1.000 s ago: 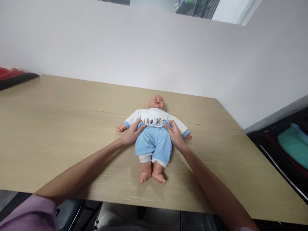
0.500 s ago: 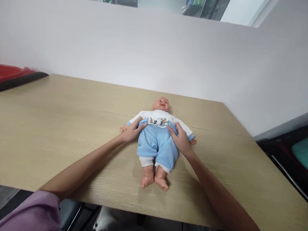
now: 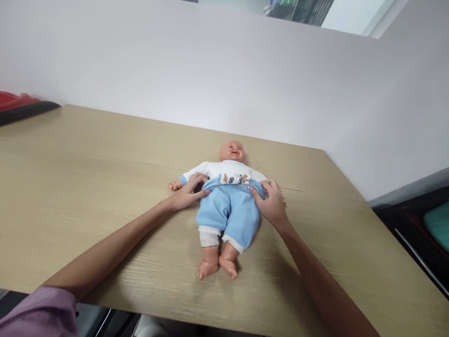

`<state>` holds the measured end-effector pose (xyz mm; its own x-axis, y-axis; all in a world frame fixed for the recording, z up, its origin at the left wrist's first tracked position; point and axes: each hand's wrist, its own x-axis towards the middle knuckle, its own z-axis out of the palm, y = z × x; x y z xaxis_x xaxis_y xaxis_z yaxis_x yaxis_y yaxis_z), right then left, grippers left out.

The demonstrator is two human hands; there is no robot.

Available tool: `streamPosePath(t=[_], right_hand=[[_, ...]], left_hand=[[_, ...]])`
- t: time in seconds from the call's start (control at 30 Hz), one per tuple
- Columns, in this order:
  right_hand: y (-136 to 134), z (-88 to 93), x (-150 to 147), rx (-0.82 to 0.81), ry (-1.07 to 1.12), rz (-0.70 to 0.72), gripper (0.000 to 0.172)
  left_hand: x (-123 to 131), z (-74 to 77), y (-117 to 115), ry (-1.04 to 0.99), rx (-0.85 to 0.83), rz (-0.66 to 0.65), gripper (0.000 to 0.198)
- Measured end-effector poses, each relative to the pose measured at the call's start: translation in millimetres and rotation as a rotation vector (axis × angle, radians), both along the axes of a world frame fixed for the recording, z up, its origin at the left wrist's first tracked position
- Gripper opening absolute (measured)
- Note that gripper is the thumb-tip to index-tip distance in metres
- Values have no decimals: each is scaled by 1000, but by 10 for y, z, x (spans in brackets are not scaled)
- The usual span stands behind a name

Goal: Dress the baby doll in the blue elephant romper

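Note:
A baby doll (image 3: 232, 151) lies on its back on the wooden table, feet towards me. It wears a white top (image 3: 229, 167) with a printed animal face and light blue trousers (image 3: 228, 208) with white cuffs. At the waist the blue cloth is bunched. My left hand (image 3: 189, 192) grips the trousers' waistband on the left side, thumb on the front and fingers at the outer edge. On the right side my right hand (image 3: 271, 201) pinches the waistband between thumb and fingers, covering much of the doll's arm there.
The wooden table (image 3: 105, 187) reaches back to a white wall (image 3: 157, 70) with a window (image 3: 298, 11). At the far left is a red object (image 3: 16, 100) with a dark edge. A black item with green (image 3: 437, 220) stands beyond the right edge.
Both hands have moved slightly outward with the waistband, which looks wider. The doll's legs have shifted a little to the left, and the view has shifted slightly.

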<state>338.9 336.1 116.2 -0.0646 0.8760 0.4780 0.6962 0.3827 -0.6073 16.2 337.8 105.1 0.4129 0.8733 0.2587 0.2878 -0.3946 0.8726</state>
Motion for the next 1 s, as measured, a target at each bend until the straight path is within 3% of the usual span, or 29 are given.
streamPosePath(t=[0.13,0.27,0.37,0.47,0.6,0.73,0.83,1.0], right_hand=[[46,-138,42,-114,158,59,29],[305,-226,-112,-321,436,42,43],[429,-226,-195,-401,494,102,49],[361,-212,-98,-439,518,129,44],[53,-242,282,-523,476,235,33],[-254,-293,534,-495,306,311,47],[-394,-309,453,-558,439,329,56],[-494,-291,100,-629,899,129,60]], left_hand=[[12,-97,0,-47,-56,61,30],[269,-178,147,-171,-174,254,33],[376,-196,245,-220,-186,251,37],[253,-158,255,-200,-194,140,36],[-116,-82,136,-90,-121,-111,30],[-243,-58,-47,-19,1,-181,55],[-105,-78,-179,-187,-144,-174,69],[214,-91,-378,-710,-586,-85,43]])
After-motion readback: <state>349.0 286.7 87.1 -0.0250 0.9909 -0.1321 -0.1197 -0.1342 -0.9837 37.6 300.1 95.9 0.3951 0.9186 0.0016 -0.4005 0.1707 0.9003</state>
